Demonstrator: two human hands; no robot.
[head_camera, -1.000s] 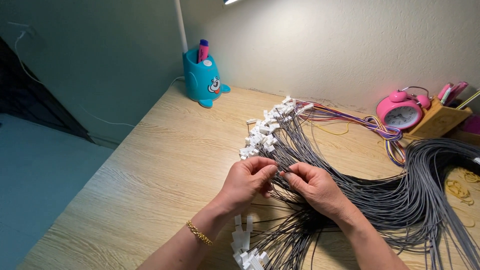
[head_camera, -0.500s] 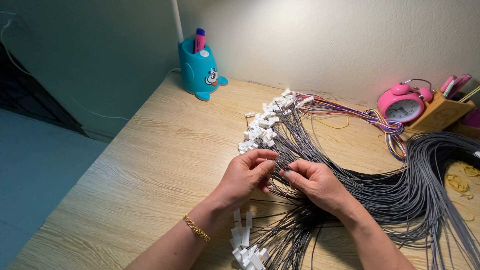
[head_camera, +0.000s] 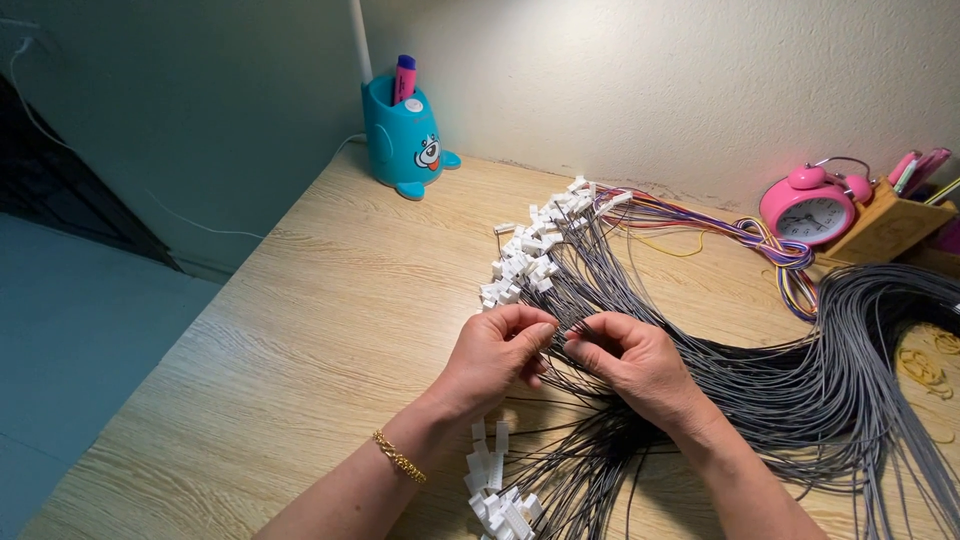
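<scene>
My left hand (head_camera: 497, 352) and my right hand (head_camera: 628, 362) meet fingertip to fingertip over the wooden bench (head_camera: 300, 340), each grip pinched narrow on a few strands of the grey wires (head_camera: 800, 400) that fan out beneath them. The wire bundle runs away to the right of my grip and curls back in a thick loop, while just beyond my fingertips the strands end in a cluster of white connectors (head_camera: 535, 250). A second bunch of white connectors (head_camera: 500, 490) lies below my left wrist, near the gold bracelet (head_camera: 399, 457). Beyond the far connectors a band of coloured wires (head_camera: 740, 228) trails toward the right. Far ahead and left of my grip stands a teal cartoon-faced pen holder (head_camera: 405, 140) with a pink and purple marker (head_camera: 404, 77) upright in it. Far off to the right, against the wall, a wooden organiser (head_camera: 880, 232) holds some pink items I cannot make out, and a pink alarm clock (head_camera: 808, 208) sits touching its front. Yellow rubber bands (head_camera: 925, 365) lie on the bench past the wire loop.
</scene>
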